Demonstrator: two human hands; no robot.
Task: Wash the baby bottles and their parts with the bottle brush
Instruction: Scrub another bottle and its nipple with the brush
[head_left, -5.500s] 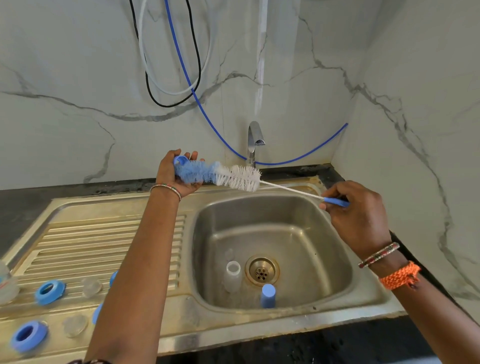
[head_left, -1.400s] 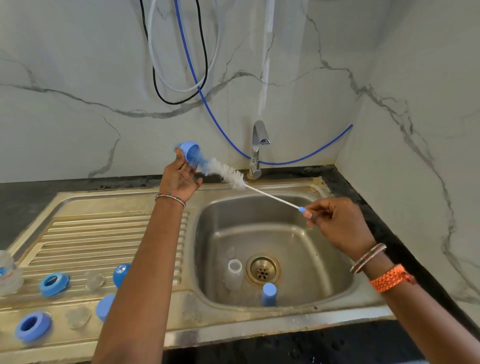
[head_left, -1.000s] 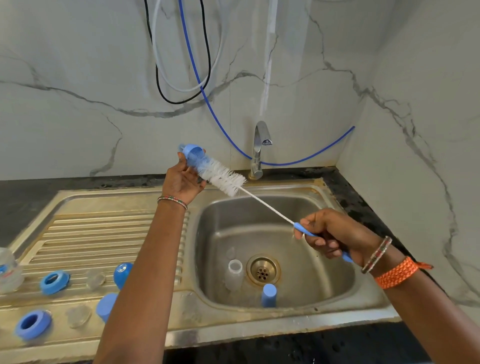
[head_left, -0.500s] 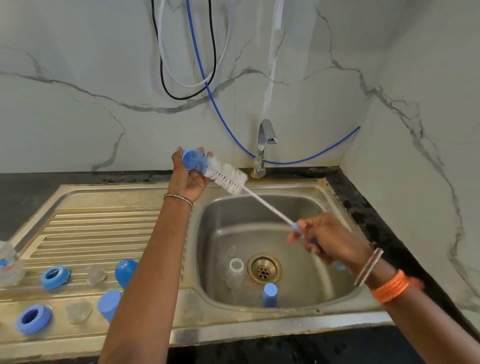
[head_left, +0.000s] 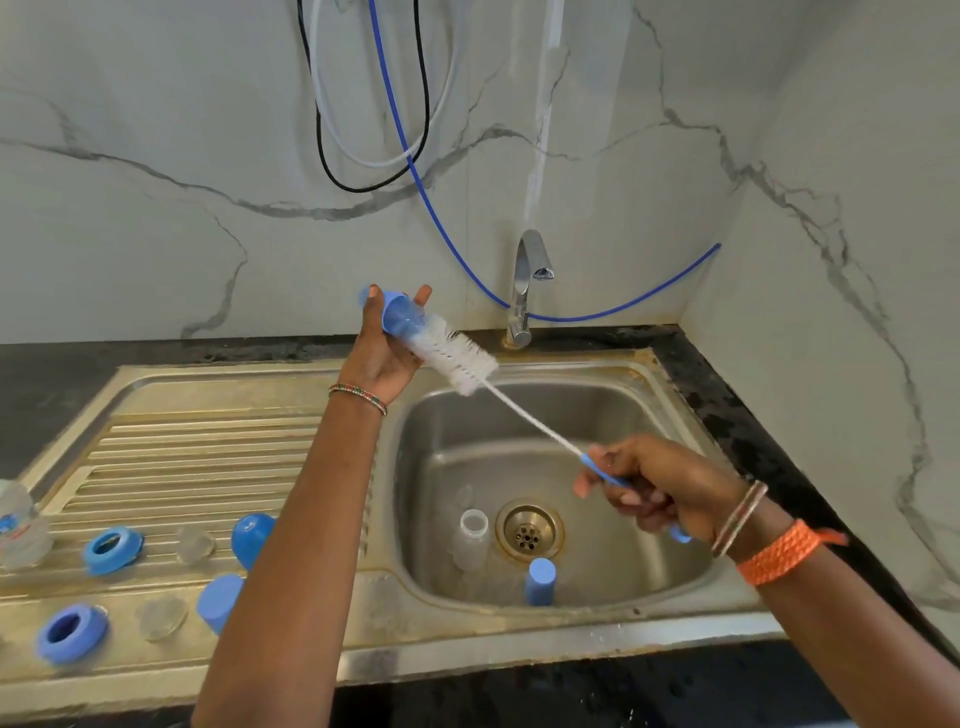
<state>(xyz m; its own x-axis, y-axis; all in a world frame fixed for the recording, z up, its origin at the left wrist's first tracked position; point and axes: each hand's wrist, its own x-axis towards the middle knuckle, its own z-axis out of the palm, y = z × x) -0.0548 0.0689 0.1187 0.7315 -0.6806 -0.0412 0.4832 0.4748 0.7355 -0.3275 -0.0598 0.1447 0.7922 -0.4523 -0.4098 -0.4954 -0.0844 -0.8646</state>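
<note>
Marble walls backed the sink (head_left: 670, 582). Above it, left hand (head_left: 382, 351) gripped a cap (head_left: 397, 318), right hand (head_left: 667, 486) clenched the brush (head_left: 460, 356) scrubbing it; bottle (head_left: 470, 538) inside looked unwashed.

From where I'm sitting, the sink basin (head_left: 597, 415) is mostly open at the back and right. A clear bottle (head_left: 470, 538) and a blue cap (head_left: 539, 581) crowd the front by the drain (head_left: 529, 531). The tap (head_left: 525, 291) blocks the rear rim. The ribbed drainboard (head_left: 208, 452) is free up top, with rings and caps scattered along its front.
</note>
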